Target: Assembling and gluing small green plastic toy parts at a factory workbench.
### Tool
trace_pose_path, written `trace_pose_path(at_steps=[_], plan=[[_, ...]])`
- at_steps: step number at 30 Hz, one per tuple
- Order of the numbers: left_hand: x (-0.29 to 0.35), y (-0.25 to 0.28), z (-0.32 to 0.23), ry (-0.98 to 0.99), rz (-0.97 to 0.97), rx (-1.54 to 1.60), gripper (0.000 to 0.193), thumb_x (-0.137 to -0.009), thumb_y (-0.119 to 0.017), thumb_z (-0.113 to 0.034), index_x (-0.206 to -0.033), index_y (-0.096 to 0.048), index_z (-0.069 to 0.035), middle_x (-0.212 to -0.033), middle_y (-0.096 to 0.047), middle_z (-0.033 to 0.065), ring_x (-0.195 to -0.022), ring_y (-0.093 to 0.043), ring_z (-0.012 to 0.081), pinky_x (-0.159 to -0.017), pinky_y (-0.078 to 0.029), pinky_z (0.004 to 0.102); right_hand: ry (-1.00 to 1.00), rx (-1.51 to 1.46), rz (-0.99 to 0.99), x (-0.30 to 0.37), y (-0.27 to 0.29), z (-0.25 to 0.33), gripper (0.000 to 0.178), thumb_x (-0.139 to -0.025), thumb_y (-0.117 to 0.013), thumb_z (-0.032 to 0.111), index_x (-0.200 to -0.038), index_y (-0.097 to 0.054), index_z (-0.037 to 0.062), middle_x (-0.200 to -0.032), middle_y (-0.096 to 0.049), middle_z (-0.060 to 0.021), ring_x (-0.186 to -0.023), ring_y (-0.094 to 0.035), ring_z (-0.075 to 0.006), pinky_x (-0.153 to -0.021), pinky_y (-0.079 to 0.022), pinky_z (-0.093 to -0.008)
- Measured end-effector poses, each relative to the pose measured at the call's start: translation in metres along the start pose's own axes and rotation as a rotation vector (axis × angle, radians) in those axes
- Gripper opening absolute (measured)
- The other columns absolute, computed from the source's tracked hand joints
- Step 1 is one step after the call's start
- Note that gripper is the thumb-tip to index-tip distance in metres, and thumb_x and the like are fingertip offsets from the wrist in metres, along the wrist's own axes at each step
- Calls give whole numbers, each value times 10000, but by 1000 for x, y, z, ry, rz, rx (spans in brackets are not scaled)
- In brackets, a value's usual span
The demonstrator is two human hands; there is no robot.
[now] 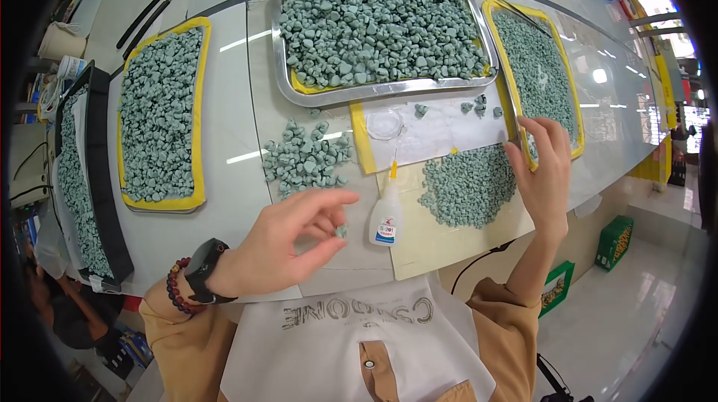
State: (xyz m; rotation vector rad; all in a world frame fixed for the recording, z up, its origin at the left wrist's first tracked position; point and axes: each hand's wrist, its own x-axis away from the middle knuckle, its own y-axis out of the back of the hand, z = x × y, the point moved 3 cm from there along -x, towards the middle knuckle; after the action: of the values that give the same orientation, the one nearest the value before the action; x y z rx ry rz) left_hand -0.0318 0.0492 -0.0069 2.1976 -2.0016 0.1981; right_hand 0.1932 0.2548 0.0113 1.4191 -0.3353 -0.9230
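1. The left hand point(280, 241) hovers low over the worktop point(224, 140), palm down. Its thumb and forefinger are pinched closed on one small green stone piece point(341, 231), held just above the surface and just left of the glue bottle point(386, 216).
2. The left wrist carries a black watch point(206, 267) and a bracelet of dark beads point(176, 287).
3. The right hand point(544, 174) rests against the near end of the right yellow tray point(499, 65). The fingers are curled over the tray edge; whether they clamp it or only touch it cannot be determined.
4. The glue bottle is small and white with a yellow nozzle. It stands upright on a pale yellow sheet point(434, 241).
5. A flat heap of fine green pieces point(467, 186) lies on that sheet, between the bottle and the right hand.
6. A loose cluster of larger green pieces point(305, 159) lies on the bare worktop, beyond the left hand.
7. A steel tray point(374, 91) piled with green pieces sits at the centre far side.
8. A second yellow tray point(161, 114) of green pieces sits to the left; a black tray point(101, 178) stands further left.
9. A clear round dish point(385, 123) sits on a white sheet point(449, 133) just in front of the steel tray.
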Motion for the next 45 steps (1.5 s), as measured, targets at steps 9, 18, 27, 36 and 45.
trace_pose_path(at_steps=[9, 18, 27, 36, 45], plan=[[-57, 0, 0, -594, -121, -1010, 278, -634, -575, 35, -908, -591, -9, -887, -514, 98, -763, -545, 253, -652, -445, 321, 114, 99, 183, -30, -17, -1, 241, -685, -652, 31, -922, -610, 37, -944, -514, -75, -917, -482, -260, -802, -385, -369], [-68, 10, 0, -533, -145, -1147, 229, -667, -543, -1, -893, -578, 7, -875, -483, 94, -845, -501, 235, -714, -404, 318, 180, 434, 172, -30, -24, 11, 270, -729, -587, 25, -999, -601, 14, -1235, -434, -97, -1167, -390, -274, -920, -346, -405], [-71, 7, -4, -579, -159, -1360, 252, -695, -541, -49, -937, -599, -9, -891, -480, 70, -873, -479, 200, -743, -379, 298, 139, 559, 152, -31, -38, 15, 229, -716, -542, 26, -920, -613, -51, -1361, -351, -160, -1276, -302, -322, -969, -298, -488], [-71, 10, -2, -600, -132, -1314, 285, -700, -541, -49, -975, -595, -1, -885, -472, 67, -862, -472, 203, -743, -379, 303, 110, 300, 102, -50, -48, -15, 213, -728, -501, -17, -901, -621, -54, -1299, -427, -161, -1227, -367, -317, -959, -336, -440], [-69, 10, -1, -569, -83, -1326, 308, -704, -534, -44, -1006, -569, 10, -894, -470, 70, -858, -468, 203, -721, -373, 307, -1, -65, -11, -45, -52, -29, 316, -683, -452, -102, -945, -621, -49, -1244, -486, -131, -1158, -430, -303, -976, -344, -380]])
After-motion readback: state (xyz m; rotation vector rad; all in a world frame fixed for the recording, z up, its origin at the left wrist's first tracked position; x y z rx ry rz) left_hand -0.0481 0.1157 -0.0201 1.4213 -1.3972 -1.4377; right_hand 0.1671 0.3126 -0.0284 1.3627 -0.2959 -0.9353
